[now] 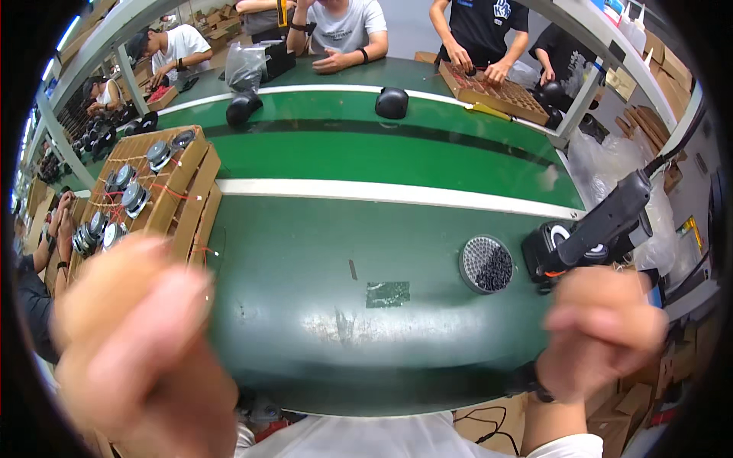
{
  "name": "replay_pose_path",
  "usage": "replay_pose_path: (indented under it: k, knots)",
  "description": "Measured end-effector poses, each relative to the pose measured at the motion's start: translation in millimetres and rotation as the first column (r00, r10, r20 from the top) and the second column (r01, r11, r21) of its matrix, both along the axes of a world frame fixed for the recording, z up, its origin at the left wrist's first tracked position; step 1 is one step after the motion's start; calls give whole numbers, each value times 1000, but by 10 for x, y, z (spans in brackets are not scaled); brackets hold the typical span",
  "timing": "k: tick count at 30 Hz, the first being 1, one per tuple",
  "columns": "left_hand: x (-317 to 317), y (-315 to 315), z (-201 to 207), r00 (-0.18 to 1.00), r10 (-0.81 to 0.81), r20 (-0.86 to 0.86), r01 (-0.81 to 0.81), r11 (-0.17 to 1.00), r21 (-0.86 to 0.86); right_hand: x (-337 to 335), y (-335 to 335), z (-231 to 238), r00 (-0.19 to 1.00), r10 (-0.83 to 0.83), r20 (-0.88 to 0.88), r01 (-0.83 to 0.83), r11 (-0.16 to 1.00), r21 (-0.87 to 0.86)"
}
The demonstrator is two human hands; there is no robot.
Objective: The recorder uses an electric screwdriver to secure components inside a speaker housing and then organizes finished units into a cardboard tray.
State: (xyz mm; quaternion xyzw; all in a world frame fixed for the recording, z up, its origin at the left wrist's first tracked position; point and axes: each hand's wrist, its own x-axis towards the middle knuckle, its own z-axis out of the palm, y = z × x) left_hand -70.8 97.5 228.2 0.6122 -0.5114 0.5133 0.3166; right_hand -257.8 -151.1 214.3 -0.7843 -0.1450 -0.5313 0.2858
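- Head view: the left hand (145, 336), large and blurred, is raised at the lower left, in front of the cardboard tray (202, 202) of silver-backed speaker drivers (135, 197).
- Its fingers look curled in; blur hides whether they grasp anything, so I cannot tell.
- At the lower right the right hand (603, 328), also blurred, is lifted near the black handheld tool (603, 210). Its fingers seem bent toward the palm; whether they hold something small, I cannot tell.
- The speaker drivers lie in the tray at the left of the green worktop (305, 237); a round dish (474, 253) of small black pieces (495, 272) sits on the right, just beside the tool.
- Beyond the worktop, two black housings (392, 103) rest apart on the green belt (328, 156).
- My judgement: this looks like a moment between handling steps, with no part set out mid-worktop.
- Picking up a driver would call for opening the left fingers and reaching past the tray's near edge; using the tool, for a right-hand grip.
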Motion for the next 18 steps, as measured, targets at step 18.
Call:
replay_pose_path:
  k: [18]
  knots:
    - [736,-1700,-2411,-195,-435,-879,340,811,-477,998,-62,-2117,552,581,-599,116,658,745]
